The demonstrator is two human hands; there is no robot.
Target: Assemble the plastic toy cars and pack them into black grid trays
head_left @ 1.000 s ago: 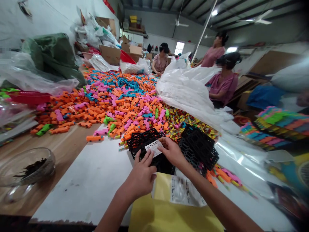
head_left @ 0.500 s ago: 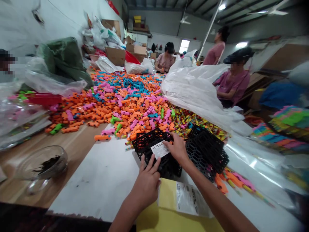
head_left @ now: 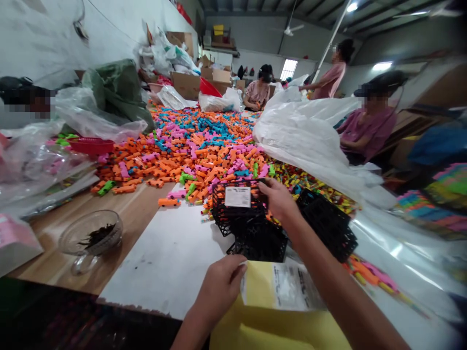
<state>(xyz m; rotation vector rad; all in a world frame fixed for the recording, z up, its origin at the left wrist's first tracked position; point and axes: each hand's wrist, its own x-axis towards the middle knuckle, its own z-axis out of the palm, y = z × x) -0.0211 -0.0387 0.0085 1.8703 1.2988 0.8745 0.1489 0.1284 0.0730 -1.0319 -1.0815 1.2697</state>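
My right hand [head_left: 279,199] grips the right edge of a black openwork plastic tray [head_left: 224,214], which is tilted up. A white printed label [head_left: 238,197] sits flat on the tray's upper part. Lower down, my left hand [head_left: 223,282] has thumb and fingers pinched at the top left corner of a yellow label sheet [head_left: 258,284]. Clear-looking printed labels [head_left: 292,287] cover that sheet's right part. More black trays [head_left: 260,240] lie just beneath the held one, and another black tray stack [head_left: 324,223] rests to the right, beyond my right forearm.
A big heap of orange, pink, blue and green toy cars [head_left: 189,150] spreads behind the trays. White plastic sheeting [head_left: 306,131] covers its right side. A glass bowl [head_left: 91,236] with dark bits stands left of the white board [head_left: 156,262]. Several people sit or stand around.
My left hand has left the labelled tray and come down to the yellow sheet's corner. My right hand has tilted the tray up, its label facing me. The view has shifted slightly left.
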